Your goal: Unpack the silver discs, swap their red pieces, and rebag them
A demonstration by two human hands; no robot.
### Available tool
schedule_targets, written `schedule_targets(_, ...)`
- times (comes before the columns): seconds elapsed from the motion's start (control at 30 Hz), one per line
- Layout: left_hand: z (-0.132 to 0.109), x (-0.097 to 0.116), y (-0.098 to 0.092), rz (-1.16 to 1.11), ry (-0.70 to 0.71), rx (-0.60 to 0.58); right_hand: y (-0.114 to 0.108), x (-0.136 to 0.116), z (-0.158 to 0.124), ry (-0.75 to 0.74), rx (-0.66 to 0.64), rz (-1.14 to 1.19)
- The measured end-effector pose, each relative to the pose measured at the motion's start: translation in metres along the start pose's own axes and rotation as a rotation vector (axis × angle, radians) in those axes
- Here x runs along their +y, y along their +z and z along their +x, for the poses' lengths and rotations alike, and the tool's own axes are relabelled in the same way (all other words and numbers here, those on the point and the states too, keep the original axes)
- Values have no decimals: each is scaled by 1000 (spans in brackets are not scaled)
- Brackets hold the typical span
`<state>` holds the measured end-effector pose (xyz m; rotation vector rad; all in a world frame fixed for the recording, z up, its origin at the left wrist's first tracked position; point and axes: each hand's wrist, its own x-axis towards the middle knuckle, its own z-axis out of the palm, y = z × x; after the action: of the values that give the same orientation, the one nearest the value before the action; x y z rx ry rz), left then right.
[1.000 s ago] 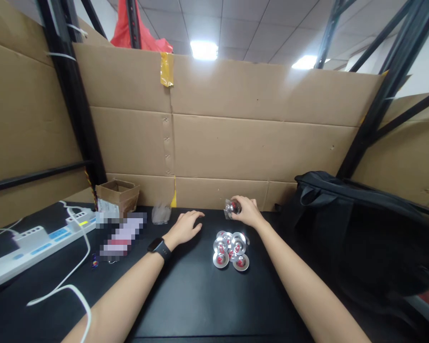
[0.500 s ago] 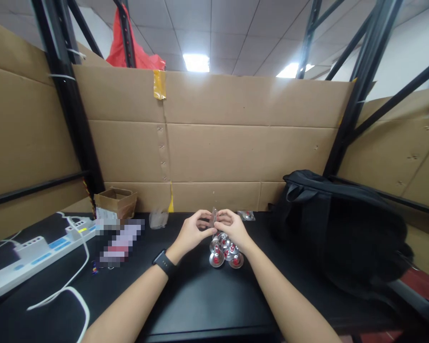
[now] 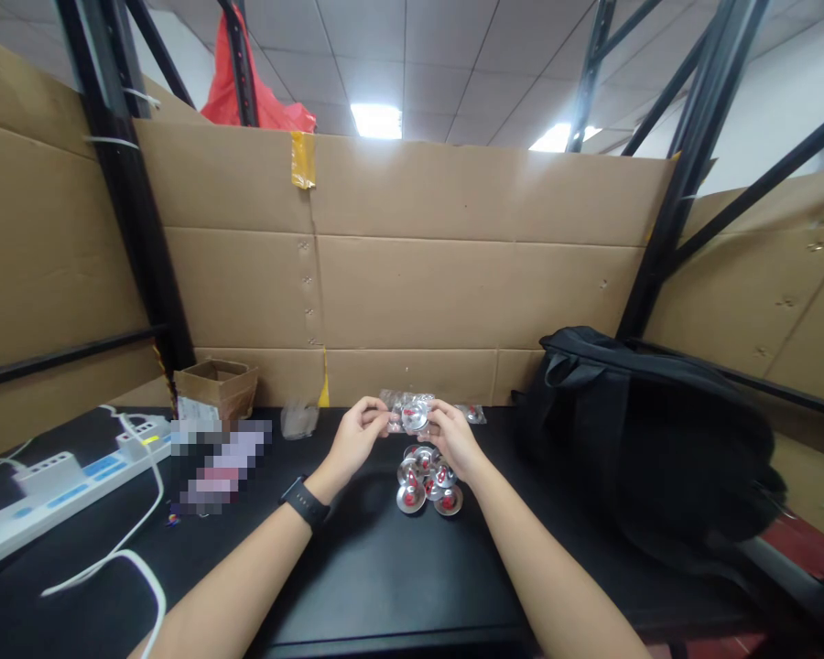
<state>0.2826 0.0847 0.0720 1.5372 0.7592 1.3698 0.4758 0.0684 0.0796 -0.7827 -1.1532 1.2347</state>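
Note:
Both hands hold a small clear plastic bag (image 3: pixel 409 412) with a silver disc inside, just above the black table (image 3: pixel 384 567). My left hand (image 3: pixel 354 434), with a black watch on its wrist, pinches the bag's left edge. My right hand (image 3: pixel 450 432) pinches its right edge. Directly below the hands lies a cluster of several silver discs with red centres (image 3: pixel 426 480). Another small bagged piece (image 3: pixel 472 414) lies on the table behind my right hand.
A black bag (image 3: pixel 659 448) fills the right side of the table. At the left are a white power strip (image 3: pixel 55 485) with cables, a small open cardboard box (image 3: pixel 216 384) and a crumpled clear bag (image 3: pixel 299 419). Cardboard walls and black rack posts surround the table.
My right hand left the bagged piece at the back of the table and came to the middle. Both hands met there and now hold a small bag flat, facing me.

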Motion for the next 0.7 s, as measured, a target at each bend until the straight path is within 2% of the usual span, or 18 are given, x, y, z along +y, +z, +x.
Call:
schedule_targets(0.17,0,-7,2,-56,-54,53,-6,3,6,-48,122,-123)
schedule_targets(0.33,1,-17,1,-15,-121,58,-16,0,8,-136,103,-291)
schedule_targets(0.53,0,-36,-6,101,-137,-221,-24,-9,6,-333,74,-588)
schedule_targets(0.7,-3,-45,-1,119,-151,-329,-29,-13,5,-357,92,-710)
